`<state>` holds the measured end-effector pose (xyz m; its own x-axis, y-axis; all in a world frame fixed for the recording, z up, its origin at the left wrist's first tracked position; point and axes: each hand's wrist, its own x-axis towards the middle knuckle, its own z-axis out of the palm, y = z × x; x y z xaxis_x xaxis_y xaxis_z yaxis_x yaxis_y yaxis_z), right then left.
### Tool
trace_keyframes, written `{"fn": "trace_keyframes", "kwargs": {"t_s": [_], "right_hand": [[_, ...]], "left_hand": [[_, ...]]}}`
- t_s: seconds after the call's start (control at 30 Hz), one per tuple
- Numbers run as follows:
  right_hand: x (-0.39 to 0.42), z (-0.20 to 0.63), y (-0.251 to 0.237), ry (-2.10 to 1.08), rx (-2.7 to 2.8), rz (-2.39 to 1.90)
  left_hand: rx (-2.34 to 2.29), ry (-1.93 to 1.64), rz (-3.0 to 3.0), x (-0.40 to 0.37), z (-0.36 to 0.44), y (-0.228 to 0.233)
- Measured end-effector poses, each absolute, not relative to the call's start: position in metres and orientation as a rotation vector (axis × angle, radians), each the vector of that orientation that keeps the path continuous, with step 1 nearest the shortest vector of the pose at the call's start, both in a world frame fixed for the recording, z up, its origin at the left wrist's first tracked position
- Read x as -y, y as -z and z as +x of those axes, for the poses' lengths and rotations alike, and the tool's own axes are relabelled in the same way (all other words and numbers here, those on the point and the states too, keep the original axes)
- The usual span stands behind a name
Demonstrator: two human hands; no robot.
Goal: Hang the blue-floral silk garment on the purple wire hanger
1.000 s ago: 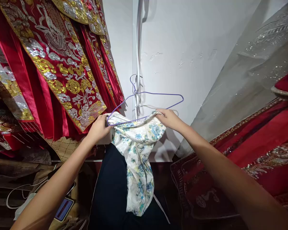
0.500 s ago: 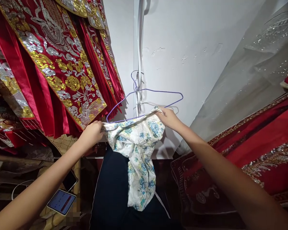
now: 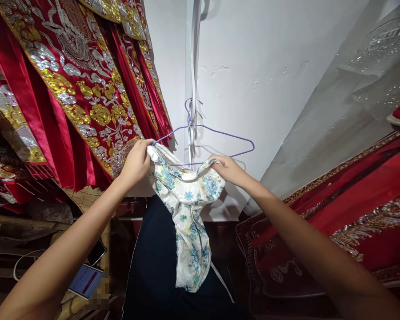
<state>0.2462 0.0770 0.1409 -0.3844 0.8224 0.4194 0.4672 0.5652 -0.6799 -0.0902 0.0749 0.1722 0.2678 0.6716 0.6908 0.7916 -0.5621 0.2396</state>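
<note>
Light: bright on the white plaster wall (image 3: 253,53), dim below it.
Shadow: thin purple wire hanger (image 3: 216,131) casts one there.
Edges: bowed.

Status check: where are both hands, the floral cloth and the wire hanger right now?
Left hand and right hand both gripping floral garment at its top edge. Purple wire hanger hooked on wall, left end at the cloth. Red embroidered garments close on left.

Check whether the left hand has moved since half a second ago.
Yes. The left hand has risen, lifting its edge of the floral garment to the left tip of the purple hanger, which has stayed put.
</note>
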Motion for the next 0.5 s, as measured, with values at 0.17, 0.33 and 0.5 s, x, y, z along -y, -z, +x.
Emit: {"fn": "trace_keyframes", "kwargs": {"t_s": [0.17,0.33,0.5], "right_hand": [[-0.058,0.233,-0.146,-0.517,2.037,-1.042],[-0.055,0.265,-0.159,-0.168,1.670,-1.198],[-0.084,0.320,-0.185,-0.351,1.599,-1.334]], "left_hand": [[1.235,1.282,-2.554,-0.110,-0.064,-0.199],[1.281,1.259,-2.556,-0.124,-0.068,-0.201],[1.268,1.242,-2.537,-0.123,-0.076,-0.207]]}}
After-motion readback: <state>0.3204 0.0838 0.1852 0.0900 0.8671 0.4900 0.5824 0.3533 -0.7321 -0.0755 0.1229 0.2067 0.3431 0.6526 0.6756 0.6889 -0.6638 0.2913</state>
